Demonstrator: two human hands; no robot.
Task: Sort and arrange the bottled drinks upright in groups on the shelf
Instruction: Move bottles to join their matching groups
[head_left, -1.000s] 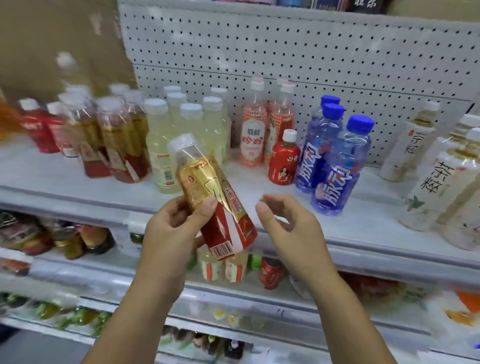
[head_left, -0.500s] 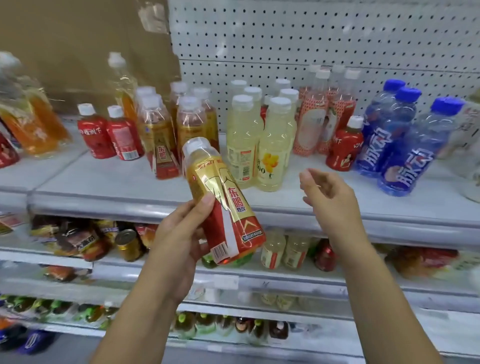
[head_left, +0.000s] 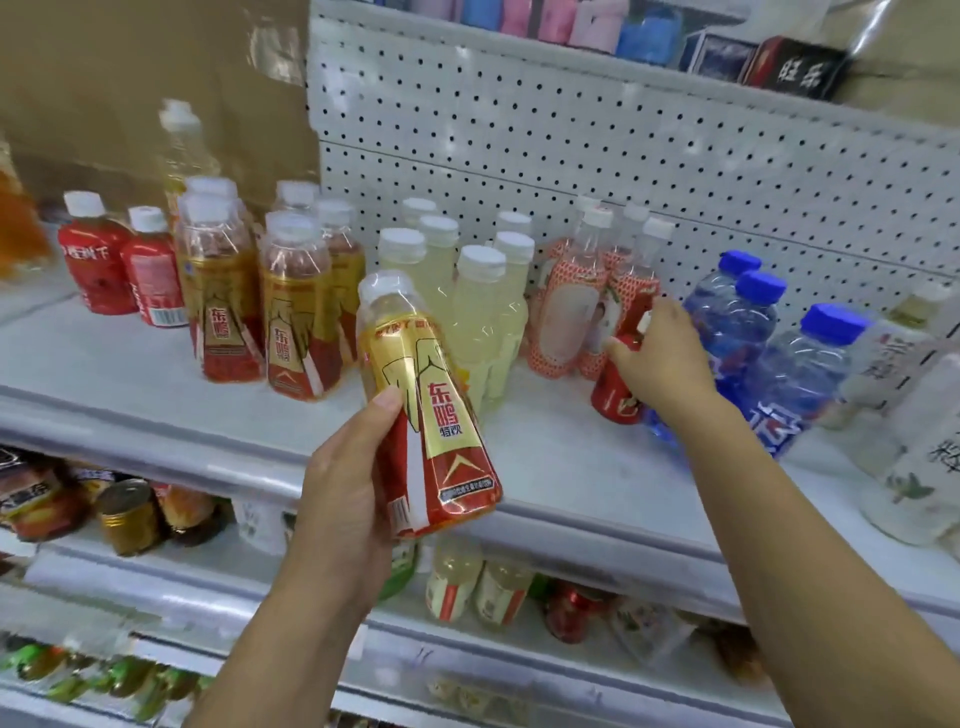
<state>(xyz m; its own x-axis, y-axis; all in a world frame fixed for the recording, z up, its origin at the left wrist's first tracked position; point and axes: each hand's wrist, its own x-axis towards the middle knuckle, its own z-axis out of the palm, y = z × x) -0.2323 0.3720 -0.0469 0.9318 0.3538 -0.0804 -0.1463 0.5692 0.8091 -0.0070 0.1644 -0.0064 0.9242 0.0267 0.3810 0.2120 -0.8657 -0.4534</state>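
Note:
My left hand (head_left: 343, 509) grips a gold-and-red bottle (head_left: 431, 410), tilted, in front of the shelf (head_left: 156, 374). My right hand (head_left: 662, 358) closes around a small red bottle (head_left: 615, 395) standing on the shelf between the pink-labelled bottles (head_left: 569, 317) and the blue bottles (head_left: 753, 332). Matching gold-and-red bottles (head_left: 260, 306) stand at the left. Two red bottles (head_left: 122, 270) stand further left. Pale yellow bottles (head_left: 478, 312) stand in the middle.
White tea bottles (head_left: 904, 431) crowd the shelf's right end. A perforated white back panel (head_left: 623, 171) rises behind. Orange bottles (head_left: 15, 223) sit at the far left. Lower shelves hold cans (head_left: 130, 514) and more drinks. Bare shelf lies in front of the groups.
My right hand reached forward and right to the small red bottle and took hold of it. The left hand kept the gold-and-red bottle, raising it slightly. The view shifted.

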